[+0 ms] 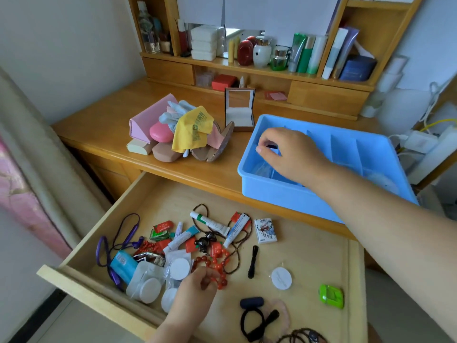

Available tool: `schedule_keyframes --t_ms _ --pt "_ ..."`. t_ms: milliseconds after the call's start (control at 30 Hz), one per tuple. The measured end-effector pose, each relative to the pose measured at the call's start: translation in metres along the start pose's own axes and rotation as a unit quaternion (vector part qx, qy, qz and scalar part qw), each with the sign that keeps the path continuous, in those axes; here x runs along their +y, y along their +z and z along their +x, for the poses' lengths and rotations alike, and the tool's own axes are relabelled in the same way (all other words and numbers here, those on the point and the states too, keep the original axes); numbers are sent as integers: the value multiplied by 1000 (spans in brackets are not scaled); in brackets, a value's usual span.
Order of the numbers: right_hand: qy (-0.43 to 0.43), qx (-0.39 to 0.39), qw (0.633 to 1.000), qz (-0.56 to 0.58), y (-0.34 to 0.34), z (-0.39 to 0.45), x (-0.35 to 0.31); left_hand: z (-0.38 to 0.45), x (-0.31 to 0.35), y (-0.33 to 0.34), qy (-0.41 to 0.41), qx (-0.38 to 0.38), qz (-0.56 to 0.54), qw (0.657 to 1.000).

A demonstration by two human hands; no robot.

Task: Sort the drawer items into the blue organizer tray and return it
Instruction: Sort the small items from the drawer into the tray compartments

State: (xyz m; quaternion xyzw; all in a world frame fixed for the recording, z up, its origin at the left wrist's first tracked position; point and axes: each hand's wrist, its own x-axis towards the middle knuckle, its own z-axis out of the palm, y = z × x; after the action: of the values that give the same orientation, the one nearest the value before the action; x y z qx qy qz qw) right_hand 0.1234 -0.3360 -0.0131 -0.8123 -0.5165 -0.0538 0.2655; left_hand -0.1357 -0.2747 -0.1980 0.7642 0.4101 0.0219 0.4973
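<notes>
The blue organizer tray [284, 194] stands on the desk at the right, its dividers partly hidden by my arm. My right hand [289, 152] reaches into its left compartment and pinches a small dark item. Below, the open wooden drawer [321, 248] holds a heap of tubes, sachets, bead strings and round white pads. My left hand [195, 290] is at the heap's near edge, its fingers curled round a red bead bracelet [217, 271]. A white ointment tube [210, 222] and a small tissue pack [265, 230] lie further back.
Glasses cases and a yellow cloth [193, 129] are piled on the desk at the left, beside an open brown box [239, 112]. Black hair ties [257, 320] and a green gadget [331, 296] lie in the drawer's front right. Shelves of bottles stand behind.
</notes>
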Motion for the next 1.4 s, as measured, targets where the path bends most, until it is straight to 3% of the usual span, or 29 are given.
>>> schedule_keyframes --t_ms 67,133,267,367,467,567,667,767,833,900,1000,1100,1200,1267,1333,1367,1400 --pt "-87 21 996 17 5 -49 -14 1 -2 1 6 -8 16 1000" --pt "-99 -30 994 21 25 -104 -18 2 -3 2 20 -20 44 999" --pt "99 -242 965 36 95 -199 2 3 -3 5 36 -45 102 993" --pt "194 -278 939 57 141 -241 10 2 -1 6 32 -62 120 990" --pt "198 -307 927 85 163 -255 11 1 2 9 52 -58 146 986" --pt "178 -299 936 47 164 -254 14 -3 8 23 116 -50 197 972" --pt "184 -260 947 42 155 -251 18 -3 15 46 181 -100 248 946" --pt "197 -224 950 90 140 -250 20 0 18 63 210 -145 383 888" --pt "212 -195 952 107 128 -249 25 2 15 65 184 -153 442 864" --pt "234 -154 955 97 116 -249 32 4 11 61 133 -135 424 886" --pt "268 -109 955 60 104 -249 45 6 12 50 76 -50 323 942" --pt "283 -160 946 22 98 -250 53 5 18 42 118 -4 334 935" --pt "237 -239 939 -71 97 -251 53 0 18 41 153 -135 417 886" --pt "204 -221 949 -99 95 -254 52 -3 16 47 165 -204 490 831" --pt "199 -215 953 -81 92 -257 51 -5 17 54 161 -220 554 787" --pt "197 -227 951 -69 90 -260 51 -4 17 55 155 -212 559 786" --pt "190 -250 948 -59 89 -264 50 -4 18 55 146 -195 537 808"
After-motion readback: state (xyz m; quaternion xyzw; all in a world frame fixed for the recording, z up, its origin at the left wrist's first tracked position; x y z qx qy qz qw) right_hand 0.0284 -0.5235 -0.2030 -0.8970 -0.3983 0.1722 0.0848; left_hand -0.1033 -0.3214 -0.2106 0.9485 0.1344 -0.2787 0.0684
